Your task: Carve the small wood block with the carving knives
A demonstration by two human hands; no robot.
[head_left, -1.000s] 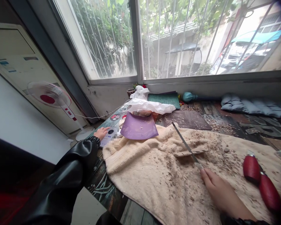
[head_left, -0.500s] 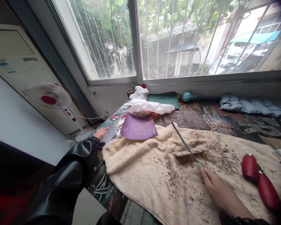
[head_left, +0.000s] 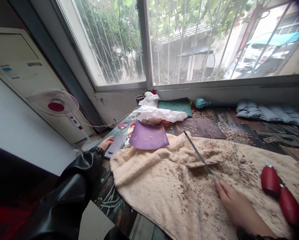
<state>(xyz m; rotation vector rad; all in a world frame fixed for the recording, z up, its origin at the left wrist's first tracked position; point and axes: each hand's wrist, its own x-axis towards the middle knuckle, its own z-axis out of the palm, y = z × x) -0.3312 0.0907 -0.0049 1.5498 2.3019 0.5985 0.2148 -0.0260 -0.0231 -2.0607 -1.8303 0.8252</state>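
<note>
My left hand (head_left: 106, 143), in a black glossy sleeve, reaches to the table's left edge and grips a phone (head_left: 115, 145), tilting it up. My right hand (head_left: 235, 206) rests on a beige towel (head_left: 164, 186) strewn with wood shavings and pinches the near end of a long thin metal file (head_left: 198, 154). The file lies across a small carved wooden piece (head_left: 203, 163) on the towel.
A purple sheet (head_left: 148, 139), a white plastic bag (head_left: 161, 114), a green mat (head_left: 175, 106) and a dark mat (head_left: 200, 128) lie further back. Two red-handled tools (head_left: 279, 191) lie at the right. A standing fan (head_left: 55, 103) is left of the table, a barred window behind.
My left hand has lifted the phone from lying flat and tilted it toward me. My right hand and the file have stayed in place.
</note>
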